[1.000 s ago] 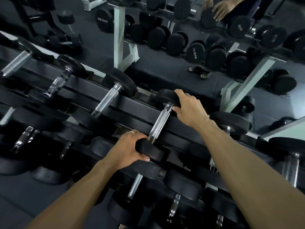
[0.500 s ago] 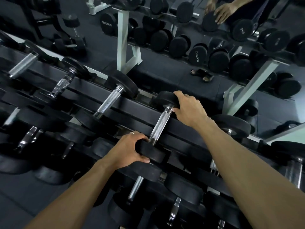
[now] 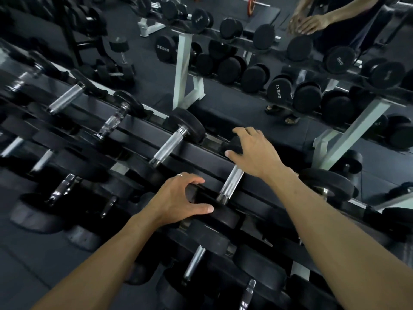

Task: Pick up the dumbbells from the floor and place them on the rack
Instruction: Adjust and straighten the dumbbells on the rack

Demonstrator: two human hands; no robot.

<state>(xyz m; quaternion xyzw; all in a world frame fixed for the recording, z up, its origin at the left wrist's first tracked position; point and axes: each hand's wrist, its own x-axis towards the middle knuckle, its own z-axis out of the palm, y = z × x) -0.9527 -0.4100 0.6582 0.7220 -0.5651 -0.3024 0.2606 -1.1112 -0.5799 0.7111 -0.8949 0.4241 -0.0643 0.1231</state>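
Beside racked neighbours (image 3: 169, 142), both hands (image 3: 178, 199) (image 3: 254, 151) hold one dumbbell (image 3: 231, 185).

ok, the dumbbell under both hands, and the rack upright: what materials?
Dumbbell: handle looks like bright plated steel, shiny with a textured sheen; heads matte black, probably rubber-coated. Rack upright: pale painted metal, likely steel, flat square section.
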